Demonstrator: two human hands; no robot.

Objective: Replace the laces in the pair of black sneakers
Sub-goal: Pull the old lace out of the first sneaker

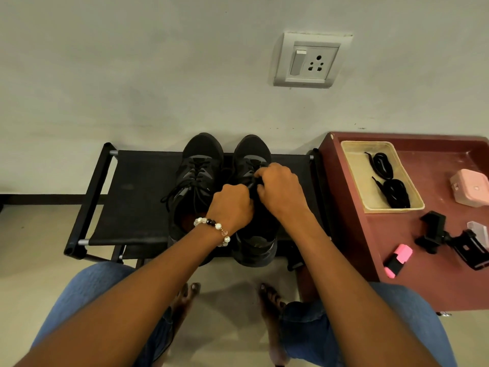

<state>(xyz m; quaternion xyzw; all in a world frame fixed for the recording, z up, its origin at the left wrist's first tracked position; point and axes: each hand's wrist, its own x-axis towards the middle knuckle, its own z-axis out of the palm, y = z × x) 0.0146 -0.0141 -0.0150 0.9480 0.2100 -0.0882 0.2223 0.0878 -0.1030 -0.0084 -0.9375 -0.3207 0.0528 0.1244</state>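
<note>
Two black sneakers stand side by side on a black fabric bench (137, 197), toes toward the wall. The left sneaker (197, 181) keeps its lace threaded, with loose ends trailing off toward the bench's left side. The right sneaker (252, 165) sits just beside it, and both hands work over its lacing area.

The left hand (232, 205), with a beaded bracelet (214, 229) at the wrist, is curled into a loose fist above the gap between the two shoes, its fingers tucked under and toward the right sneaker's tongue. The right hand (280, 192) lies directly on top of the right sneaker, fingers bent downward over the eyelets. A short dark strand, probably the lace of the right sneaker (252, 184), shows between the two hands, and both sets of fingertips close in on it; the knuckles hide the actual contact, so the grip on the lace cannot be told for certain.

To the right of the bench stands a reddish-brown table (370, 234). On it a cream tray (352, 165) holds two coiled black spare laces (389, 181). Near the tray lie a pink box (471, 190), a black clamp mount (444, 238) and a pink highlighter (398, 259). A wall socket (309, 60) is set in the wall above the shoes.
</note>
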